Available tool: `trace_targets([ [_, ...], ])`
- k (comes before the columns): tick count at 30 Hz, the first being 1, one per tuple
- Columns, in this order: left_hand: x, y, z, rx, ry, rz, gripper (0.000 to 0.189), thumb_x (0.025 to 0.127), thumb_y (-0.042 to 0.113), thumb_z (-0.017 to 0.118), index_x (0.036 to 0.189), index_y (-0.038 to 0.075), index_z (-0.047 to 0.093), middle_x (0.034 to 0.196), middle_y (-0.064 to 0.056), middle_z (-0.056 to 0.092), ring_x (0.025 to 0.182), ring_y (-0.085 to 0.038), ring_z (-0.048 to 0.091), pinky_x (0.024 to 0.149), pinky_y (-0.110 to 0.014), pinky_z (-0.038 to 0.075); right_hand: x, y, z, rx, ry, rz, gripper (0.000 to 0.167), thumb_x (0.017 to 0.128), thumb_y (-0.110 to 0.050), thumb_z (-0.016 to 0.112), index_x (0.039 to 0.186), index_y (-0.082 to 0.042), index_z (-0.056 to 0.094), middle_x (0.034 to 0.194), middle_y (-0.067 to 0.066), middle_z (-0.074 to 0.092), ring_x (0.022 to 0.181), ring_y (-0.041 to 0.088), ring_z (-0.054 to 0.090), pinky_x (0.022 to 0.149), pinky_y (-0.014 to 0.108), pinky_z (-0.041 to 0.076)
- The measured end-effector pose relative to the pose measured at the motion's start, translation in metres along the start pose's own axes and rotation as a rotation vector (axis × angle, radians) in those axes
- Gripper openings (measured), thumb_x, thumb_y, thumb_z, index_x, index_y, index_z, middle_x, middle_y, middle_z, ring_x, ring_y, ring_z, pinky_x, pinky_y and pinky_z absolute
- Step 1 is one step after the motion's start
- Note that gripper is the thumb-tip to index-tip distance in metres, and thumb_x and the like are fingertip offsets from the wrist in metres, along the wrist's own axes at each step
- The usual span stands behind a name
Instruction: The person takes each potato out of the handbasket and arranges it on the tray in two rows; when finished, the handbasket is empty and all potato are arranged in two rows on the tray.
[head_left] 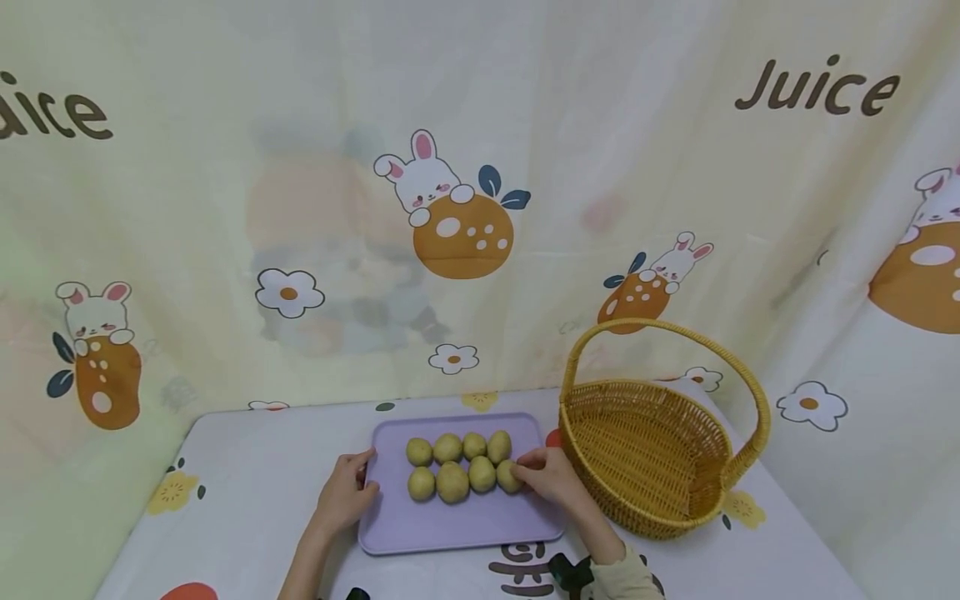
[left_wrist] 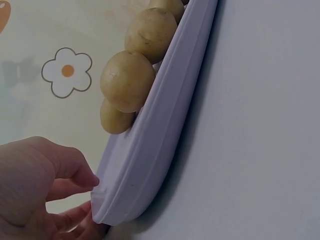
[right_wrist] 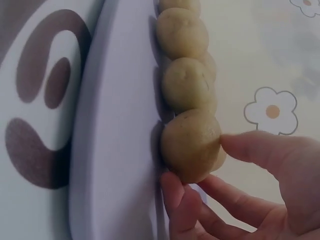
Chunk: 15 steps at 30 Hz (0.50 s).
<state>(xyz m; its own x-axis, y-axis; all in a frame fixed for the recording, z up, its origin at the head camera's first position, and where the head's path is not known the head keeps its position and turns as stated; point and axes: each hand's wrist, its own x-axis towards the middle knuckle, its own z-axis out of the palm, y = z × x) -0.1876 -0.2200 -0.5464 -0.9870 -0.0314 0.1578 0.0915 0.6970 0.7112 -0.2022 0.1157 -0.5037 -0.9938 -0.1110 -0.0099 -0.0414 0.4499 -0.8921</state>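
Observation:
Several yellow-brown potatoes point(head_left: 452, 482) lie in two rows on a lilac tray point(head_left: 461, 527). My left hand point(head_left: 347, 490) holds the tray at its left edge, thumb and fingers at the rim; in the left wrist view the thumb presses the raised lip point(left_wrist: 150, 132) near a corner. At the right end of the front row, my right hand point(head_left: 553, 475) pinches a potato point(right_wrist: 189, 146). Its thumb is on one side and fingertips on the other, with the potato close against its neighbour point(right_wrist: 186, 84). The back row is partly hidden behind it in the right wrist view.
A woven yellow basket point(head_left: 637, 450) with a tall arched handle stands right of the tray, close to my right forearm. The patterned white tablecloth point(head_left: 247, 483) covers the table. Behind it hangs a curtain point(head_left: 337, 100) printed with rabbits and flowers.

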Motion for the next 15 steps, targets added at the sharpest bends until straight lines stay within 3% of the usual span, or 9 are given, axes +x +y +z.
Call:
trace_targets([
  [8, -0.0016, 0.0049, -0.0029, 0.017, 0.027, 0.054, 0.056, 0.077, 0.003, 0.064, 0.131, -0.011, 0.056, 0.111, -0.025, 0.057, 0.091, -0.027, 0.059, 0.082, -0.045, 0.047, 0.0027, 0.0005, -0.0031, -0.033, 0.039, 0.006, 0.022, 0.086, -0.009, 0.068, 0.094, 0.011, 0.069, 0.071, 0.010, 0.066, 0.061, 0.024, 0.065, 0.052, 0.031, 0.050],
  [15, -0.0009, 0.0063, -0.0030, 0.067, 0.066, 0.093, 0.054, 0.078, 0.003, 0.065, 0.130, -0.010, 0.058, 0.108, -0.024, 0.059, 0.091, -0.030, 0.059, 0.080, -0.047, 0.048, 0.0072, -0.0027, -0.0052, -0.079, 0.065, 0.018, 0.025, 0.088, -0.013, 0.068, 0.101, 0.009, 0.069, 0.078, 0.009, 0.066, 0.071, 0.020, 0.064, 0.060, 0.031, 0.051],
])
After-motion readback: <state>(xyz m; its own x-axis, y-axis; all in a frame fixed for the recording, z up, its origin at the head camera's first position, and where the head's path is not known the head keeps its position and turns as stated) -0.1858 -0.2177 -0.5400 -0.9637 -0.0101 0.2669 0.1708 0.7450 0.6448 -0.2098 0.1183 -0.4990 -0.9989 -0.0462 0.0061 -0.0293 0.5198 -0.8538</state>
